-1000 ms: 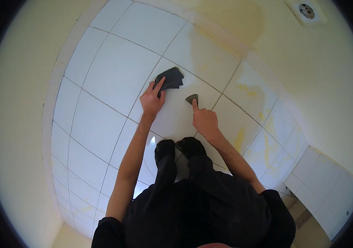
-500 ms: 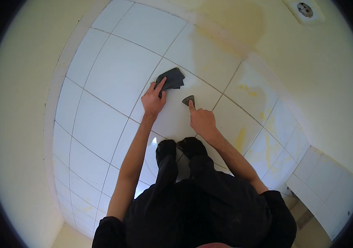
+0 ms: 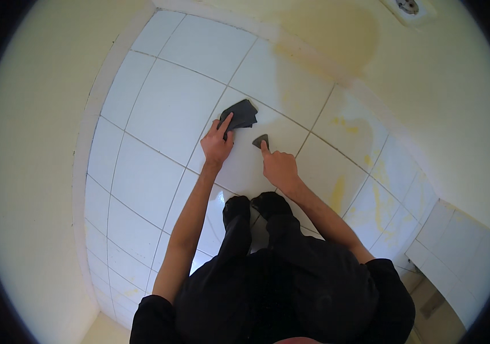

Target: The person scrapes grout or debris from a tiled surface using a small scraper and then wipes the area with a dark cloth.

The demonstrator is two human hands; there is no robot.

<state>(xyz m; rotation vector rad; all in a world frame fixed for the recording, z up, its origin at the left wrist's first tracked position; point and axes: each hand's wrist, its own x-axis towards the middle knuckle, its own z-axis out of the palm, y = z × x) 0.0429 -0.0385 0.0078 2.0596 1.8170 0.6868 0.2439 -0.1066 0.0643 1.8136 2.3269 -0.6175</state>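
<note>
Got the left hand (image 3: 217, 148) on a dark cloth (image 3: 241, 113), mostly just past the fingertips, with 1 finger stretched out on top and the thumb spread; can't tell if pinching. Then a wedge-shaped scraper (image 3: 261, 140) under 1 straight fingertip of the right hand (image 3: 280, 170), others curled in over its hidden end. Yellow smears (image 3: 378, 218) well right of those fingers, on white tiles (image 3: 330, 166).

One head-worn fisheye view faces steeply down over the left hand (image 3: 217, 147) and right hand (image 3: 280, 169), well above both, taking in tiled floor (image 3: 147, 166) around them and pale walls (image 3: 33, 172) beyond.
</note>
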